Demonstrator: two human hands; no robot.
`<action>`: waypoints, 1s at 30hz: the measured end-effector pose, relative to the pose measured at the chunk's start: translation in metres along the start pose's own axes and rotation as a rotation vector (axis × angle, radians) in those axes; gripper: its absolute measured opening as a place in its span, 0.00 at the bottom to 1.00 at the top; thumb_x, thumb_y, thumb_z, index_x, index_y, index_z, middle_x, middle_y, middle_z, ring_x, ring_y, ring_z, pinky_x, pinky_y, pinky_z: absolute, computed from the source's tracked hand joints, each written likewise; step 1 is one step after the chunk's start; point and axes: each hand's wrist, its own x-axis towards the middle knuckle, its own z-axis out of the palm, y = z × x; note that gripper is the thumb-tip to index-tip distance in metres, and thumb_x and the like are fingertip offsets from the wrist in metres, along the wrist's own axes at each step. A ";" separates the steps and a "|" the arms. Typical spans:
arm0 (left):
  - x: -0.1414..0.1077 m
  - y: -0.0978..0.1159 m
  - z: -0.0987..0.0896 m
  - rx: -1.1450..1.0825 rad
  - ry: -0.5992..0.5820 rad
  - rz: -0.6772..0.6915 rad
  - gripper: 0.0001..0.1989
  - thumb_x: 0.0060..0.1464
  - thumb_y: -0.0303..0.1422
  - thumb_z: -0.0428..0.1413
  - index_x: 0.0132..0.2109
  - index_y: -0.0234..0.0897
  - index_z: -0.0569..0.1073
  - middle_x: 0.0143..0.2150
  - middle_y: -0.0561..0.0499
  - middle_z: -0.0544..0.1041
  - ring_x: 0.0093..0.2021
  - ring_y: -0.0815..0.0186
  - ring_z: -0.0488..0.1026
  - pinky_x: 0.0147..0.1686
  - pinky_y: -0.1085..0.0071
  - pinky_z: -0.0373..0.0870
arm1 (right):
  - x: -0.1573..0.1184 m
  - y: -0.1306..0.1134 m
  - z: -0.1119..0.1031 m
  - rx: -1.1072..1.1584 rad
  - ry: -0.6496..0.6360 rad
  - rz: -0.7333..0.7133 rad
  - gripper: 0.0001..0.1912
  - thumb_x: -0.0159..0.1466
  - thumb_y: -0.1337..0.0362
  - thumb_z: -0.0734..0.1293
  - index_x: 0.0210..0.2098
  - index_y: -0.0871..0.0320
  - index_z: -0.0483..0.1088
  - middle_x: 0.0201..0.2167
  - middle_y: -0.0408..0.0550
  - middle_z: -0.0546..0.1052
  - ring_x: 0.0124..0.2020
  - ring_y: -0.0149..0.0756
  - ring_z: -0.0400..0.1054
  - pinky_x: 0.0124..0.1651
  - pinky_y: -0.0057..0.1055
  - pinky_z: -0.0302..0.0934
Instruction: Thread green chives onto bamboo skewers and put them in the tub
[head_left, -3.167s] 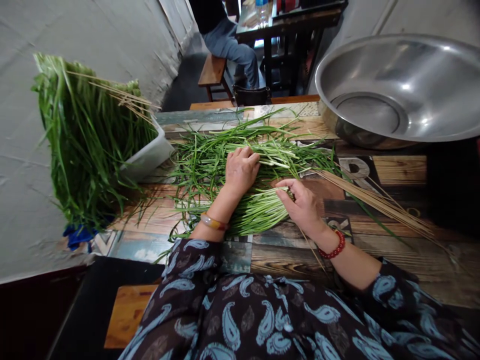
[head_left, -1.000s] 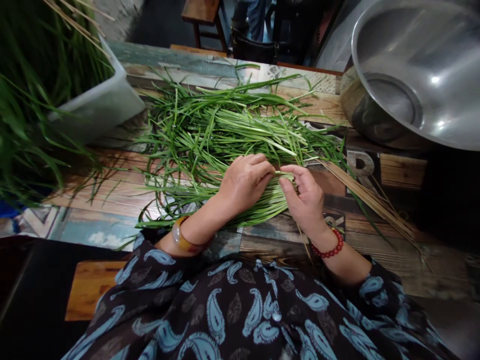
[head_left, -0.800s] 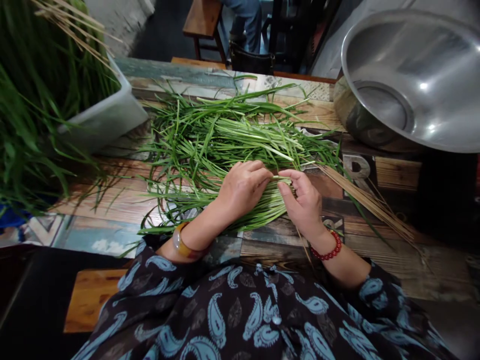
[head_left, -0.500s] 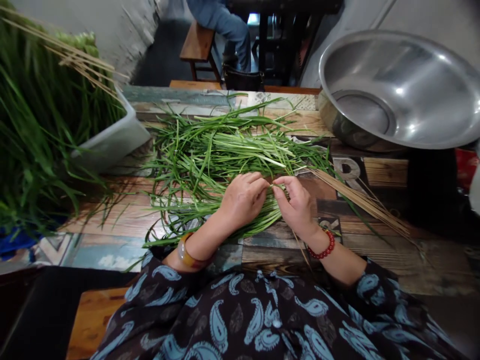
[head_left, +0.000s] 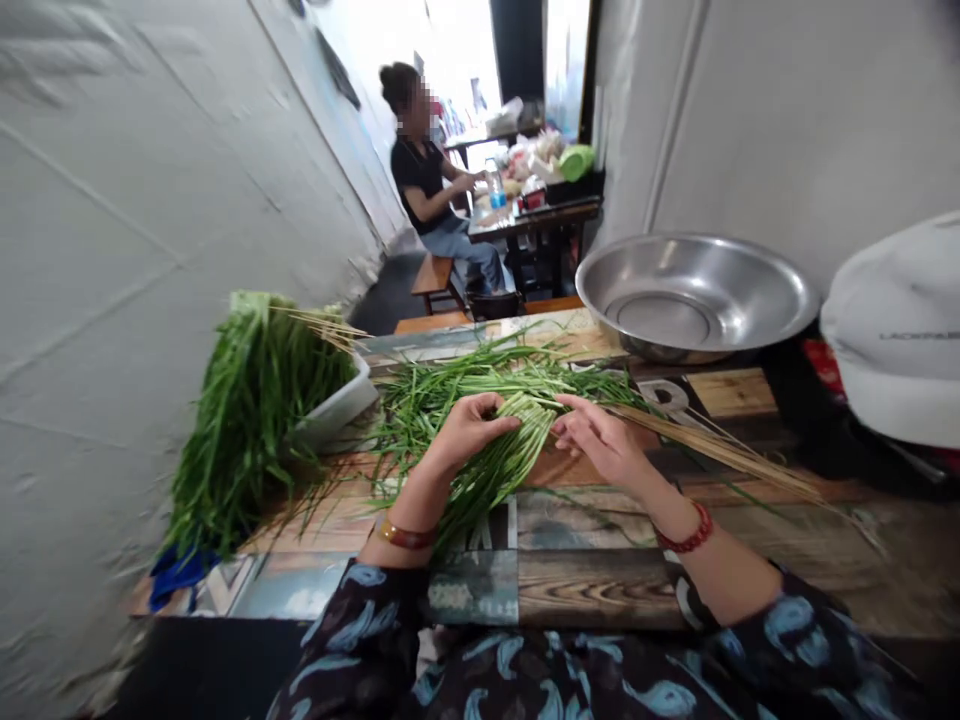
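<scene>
Loose green stalks [head_left: 427, 400] lie spread over the patterned wooden table [head_left: 592, 590]. In front of them is a bunch of stalks [head_left: 517, 440] with pale ends pointing up and right. My left hand [head_left: 469, 430] is wrapped round the left side of this bunch near its pale ends. At the bunch's right edge is my right hand [head_left: 600, 440], its fingers loosely spread and nothing visible in them. Thin tan strips [head_left: 720, 445] lie to the right of that hand.
A white tub [head_left: 337, 405] heaped with greens [head_left: 255, 430] stands at the left. Back right is a large steel basin [head_left: 694, 300], with a white cap [head_left: 900, 330] beyond it. A person [head_left: 420, 170] sits at another table farther back.
The view has tilted up, showing the seated person and the cap. My hands have moved apart from their pinch; the left now holds the bunch and the right has opened.
</scene>
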 end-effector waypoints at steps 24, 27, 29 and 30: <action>-0.052 0.129 -0.038 -0.351 -0.097 0.373 0.19 0.45 0.42 0.69 0.40 0.33 0.81 0.36 0.46 0.82 0.32 0.68 0.76 0.35 0.72 0.73 | 0.072 -0.185 -0.017 -0.784 0.166 -0.805 0.11 0.69 0.63 0.62 0.38 0.53 0.77 0.36 0.45 0.82 0.38 0.37 0.76 0.41 0.37 0.67; -0.057 0.126 -0.049 -0.367 -0.143 0.408 0.21 0.44 0.41 0.70 0.44 0.35 0.81 0.39 0.45 0.82 0.36 0.65 0.78 0.38 0.71 0.74 | 0.070 -0.190 -0.010 -0.768 0.133 -0.816 0.11 0.69 0.62 0.63 0.37 0.54 0.78 0.35 0.45 0.82 0.37 0.37 0.76 0.40 0.37 0.68; -0.059 0.126 -0.053 -0.395 -0.163 0.431 0.21 0.44 0.41 0.70 0.45 0.36 0.81 0.39 0.45 0.82 0.37 0.64 0.79 0.39 0.69 0.75 | 0.068 -0.194 -0.003 -0.765 0.128 -0.825 0.10 0.68 0.62 0.63 0.36 0.53 0.78 0.34 0.45 0.82 0.36 0.37 0.76 0.40 0.37 0.68; -0.060 0.125 -0.055 -0.408 -0.177 0.440 0.21 0.45 0.42 0.69 0.45 0.36 0.81 0.40 0.44 0.82 0.37 0.63 0.79 0.40 0.69 0.75 | 0.068 -0.196 0.001 -0.766 0.127 -0.825 0.10 0.68 0.62 0.64 0.36 0.53 0.78 0.34 0.45 0.82 0.36 0.37 0.76 0.40 0.37 0.67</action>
